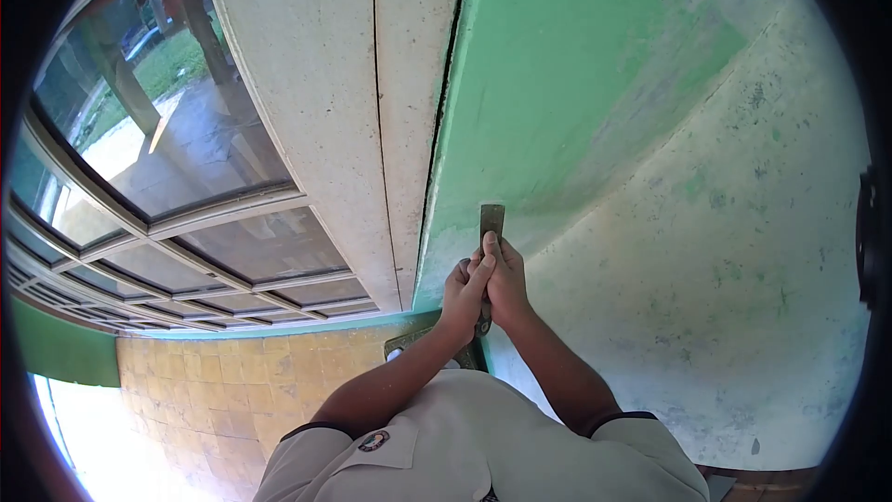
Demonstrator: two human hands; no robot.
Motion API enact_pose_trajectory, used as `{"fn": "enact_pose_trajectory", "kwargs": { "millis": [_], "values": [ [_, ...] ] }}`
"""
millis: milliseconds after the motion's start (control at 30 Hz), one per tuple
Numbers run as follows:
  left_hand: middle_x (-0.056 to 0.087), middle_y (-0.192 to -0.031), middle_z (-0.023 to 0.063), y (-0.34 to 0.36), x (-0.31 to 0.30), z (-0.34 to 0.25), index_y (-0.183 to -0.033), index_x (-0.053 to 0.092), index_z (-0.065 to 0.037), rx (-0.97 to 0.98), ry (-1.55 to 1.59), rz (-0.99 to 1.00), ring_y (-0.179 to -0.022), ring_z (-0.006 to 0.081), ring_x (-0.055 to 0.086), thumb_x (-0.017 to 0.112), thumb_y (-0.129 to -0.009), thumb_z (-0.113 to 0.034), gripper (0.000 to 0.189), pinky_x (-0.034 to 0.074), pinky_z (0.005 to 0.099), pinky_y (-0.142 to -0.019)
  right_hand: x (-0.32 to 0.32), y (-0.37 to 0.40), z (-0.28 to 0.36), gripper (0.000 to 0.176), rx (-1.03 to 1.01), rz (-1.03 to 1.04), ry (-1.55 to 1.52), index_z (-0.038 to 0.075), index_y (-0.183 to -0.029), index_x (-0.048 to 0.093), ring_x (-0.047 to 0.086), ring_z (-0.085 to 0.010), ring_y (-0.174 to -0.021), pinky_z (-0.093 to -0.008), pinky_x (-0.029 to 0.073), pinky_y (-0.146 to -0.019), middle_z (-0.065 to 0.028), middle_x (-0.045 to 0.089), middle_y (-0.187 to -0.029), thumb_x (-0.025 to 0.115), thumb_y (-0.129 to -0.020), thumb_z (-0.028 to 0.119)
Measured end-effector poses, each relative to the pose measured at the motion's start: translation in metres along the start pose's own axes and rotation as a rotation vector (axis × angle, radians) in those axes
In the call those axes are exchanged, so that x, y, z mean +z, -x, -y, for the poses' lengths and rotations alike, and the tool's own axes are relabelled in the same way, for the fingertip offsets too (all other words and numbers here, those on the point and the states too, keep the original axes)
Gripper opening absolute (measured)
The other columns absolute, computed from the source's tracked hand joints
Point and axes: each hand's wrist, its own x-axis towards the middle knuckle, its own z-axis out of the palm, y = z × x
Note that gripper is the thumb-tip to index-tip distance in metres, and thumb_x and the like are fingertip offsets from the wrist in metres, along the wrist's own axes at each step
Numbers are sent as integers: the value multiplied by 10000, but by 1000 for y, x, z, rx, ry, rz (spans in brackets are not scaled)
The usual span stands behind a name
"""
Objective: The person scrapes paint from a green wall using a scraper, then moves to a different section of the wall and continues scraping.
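Both my hands grip one metal scraper (491, 219), its flat blade pressed against a green painted wall (567, 84). My left hand (464, 295) wraps the handle from the left. My right hand (506, 281) lies over it from the right, with a finger stretched up along the blade. The scraper's handle is mostly hidden inside my fists. Right of the blade the paint is gone and bare pale plaster (706, 288) shows.
A white door or window frame (344, 112) with glass panes (177, 130) runs along the left of the wall. Yellow floor tiles (242, 390) lie below. A dark fitting (866, 242) sits at the far right edge.
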Motion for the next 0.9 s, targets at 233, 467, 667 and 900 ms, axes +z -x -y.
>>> {"fn": "enact_pose_trajectory", "kwargs": {
  "millis": [233,467,667,900],
  "values": [
    [475,-698,-27,-7,4,-9,-827,455,-99,-15,-29,4,-572,41,434,655,-843,-368,336,368,188,-498,-2,-13,-2,319,-37,5,-13,68,-782,490,437,-70,-560,-221,370,-501,5,490,-668,496,-948,340],
    [478,-709,-25,-6,15,-13,-837,457,-97,-36,23,-32,-587,43,439,660,-837,-380,348,377,192,-514,-2,-12,7,304,-12,5,-9,56,-777,481,451,-79,-580,-233,396,-541,9,468,-671,487,-958,300],
    [511,-765,-7,-8,8,-9,-864,482,-86,-38,-9,7,-661,58,488,659,-837,-371,336,417,200,-581,0,-9,8,301,-18,-12,16,62,-768,481,442,-71,-577,-234,396,-545,12,470,-671,482,-961,293],
    [514,-755,-13,2,16,-19,-854,491,-83,-21,-8,22,-653,55,489,646,-852,-342,301,411,197,-573,3,-4,16,311,-30,2,3,60,-759,480,434,-65,-573,-228,382,-530,12,467,-668,482,-961,297]
  ]
}}
